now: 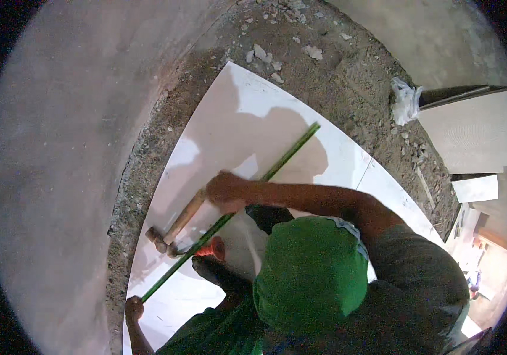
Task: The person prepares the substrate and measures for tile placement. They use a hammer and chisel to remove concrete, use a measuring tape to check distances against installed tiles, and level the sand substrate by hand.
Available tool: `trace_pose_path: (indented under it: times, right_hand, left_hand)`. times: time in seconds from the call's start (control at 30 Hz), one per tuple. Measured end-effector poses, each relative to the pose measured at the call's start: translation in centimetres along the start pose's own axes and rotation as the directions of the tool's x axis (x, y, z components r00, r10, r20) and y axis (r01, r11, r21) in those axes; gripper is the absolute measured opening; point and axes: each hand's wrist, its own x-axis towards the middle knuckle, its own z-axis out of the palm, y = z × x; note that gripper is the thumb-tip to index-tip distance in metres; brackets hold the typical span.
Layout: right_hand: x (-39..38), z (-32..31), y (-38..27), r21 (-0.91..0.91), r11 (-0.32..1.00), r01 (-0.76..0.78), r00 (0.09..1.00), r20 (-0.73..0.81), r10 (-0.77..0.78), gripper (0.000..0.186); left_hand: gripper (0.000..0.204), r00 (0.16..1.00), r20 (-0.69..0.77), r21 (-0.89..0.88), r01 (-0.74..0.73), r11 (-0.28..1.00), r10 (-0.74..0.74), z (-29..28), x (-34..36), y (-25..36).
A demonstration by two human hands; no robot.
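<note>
My right hand (228, 190) is closed around the wooden handle of a hammer (185, 218), whose dark metal head points toward the lower left. The right wrist crosses over a long, narrow green bar (292, 152) and hides part of it. At the bar's near left end, my left hand (134, 307) grips it. The bar runs diagonally across a large white panel (206, 139) with a smooth face. Beside the bar, close to the hammer head, lies a red ribbed object (212, 249); its kind is unclear.
Green cloth (312, 272) fills the lower middle of the view. Rough dirt with rubble (318, 77) borders the panel, and a grey wall (70, 160) rises on the left. A plastic bag (405, 102) and leaning pale boards (472, 136) are at the right.
</note>
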Motion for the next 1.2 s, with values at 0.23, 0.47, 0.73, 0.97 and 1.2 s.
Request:
trace_pose_path:
  times: [0.23,0.47,0.73,0.97,1.2]
  right_hand:
    - [2.9,-0.5,-4.9,0.269,0.959,0.085,0.996,0.002,-0.088,0.023]
    - [-9.3,-3.5,7.3,-0.046,0.994,-0.096,0.822,-0.567,0.053,0.056]
    - [-7.4,2.4,5.5,0.111,0.994,-0.014,0.628,-0.772,0.095,0.032]
    - [-6.7,2.7,-0.6,0.176,0.983,0.056,0.682,-0.726,0.091,0.045]
    - [-26.7,4.2,5.5,0.164,0.781,-0.602,0.487,-0.700,0.523,0.049]
  left_hand:
    - [0.032,0.982,-0.172,0.686,0.177,0.705,-0.080,3.9,-4.8,-3.0]
    - [0.043,0.932,-0.356,-0.096,-0.111,0.989,0.070,-7.0,10.7,21.8]
    - [0.030,0.952,-0.281,-0.353,-0.219,0.910,0.121,-16.8,14.8,35.0]
    - [0.016,0.982,-0.115,-0.358,-0.180,0.916,0.148,-14.6,14.2,38.9]
    - [0.035,0.932,0.124,-0.504,-0.238,0.830,0.342,-14.9,15.7,49.4]
